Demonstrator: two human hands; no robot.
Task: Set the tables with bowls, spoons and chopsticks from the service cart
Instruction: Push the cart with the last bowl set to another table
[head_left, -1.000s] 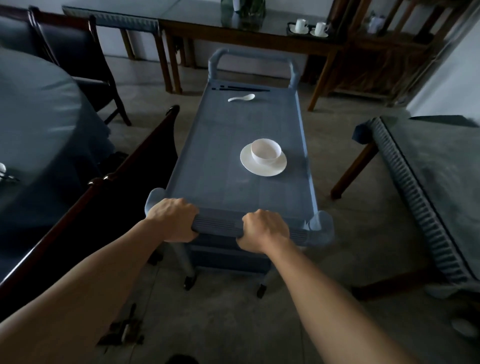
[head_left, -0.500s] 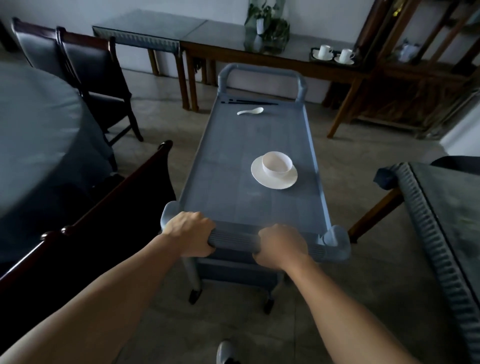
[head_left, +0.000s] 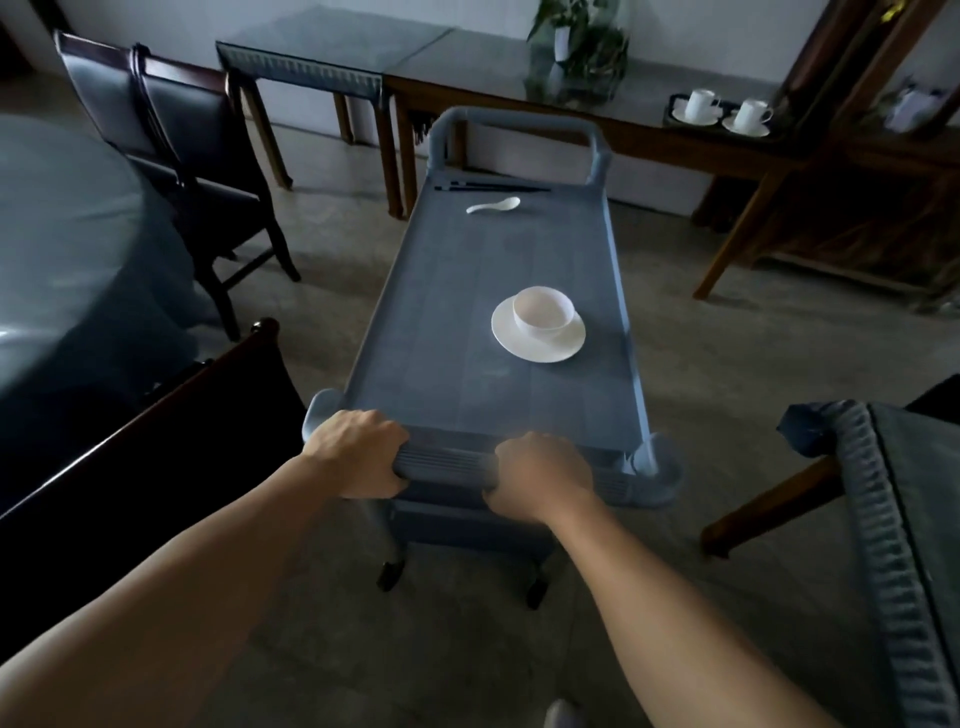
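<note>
A grey-blue service cart (head_left: 447, 374) stands in front of me on the floor. My left hand (head_left: 358, 452) and my right hand (head_left: 540, 475) both grip its near handle bar (head_left: 447, 460). On the cart top a white bowl (head_left: 543, 316) sits on a white saucer (head_left: 540, 345), right of the middle. A white spoon (head_left: 492, 206) lies near the far end. Dark chopsticks (head_left: 491, 188) lie across the far edge, just beyond the spoon.
A round table with a grey cloth (head_left: 67, 270) is at the left, with dark chairs (head_left: 176, 156) around it. Another cloth-covered table (head_left: 904, 519) is at the right. A long side table (head_left: 519, 78) with a plant and two cups (head_left: 722, 111) runs along the far wall.
The cart has rolled forward toward the side table, past the chair on the left. Both hands have kept their grip on the handle bar.
</note>
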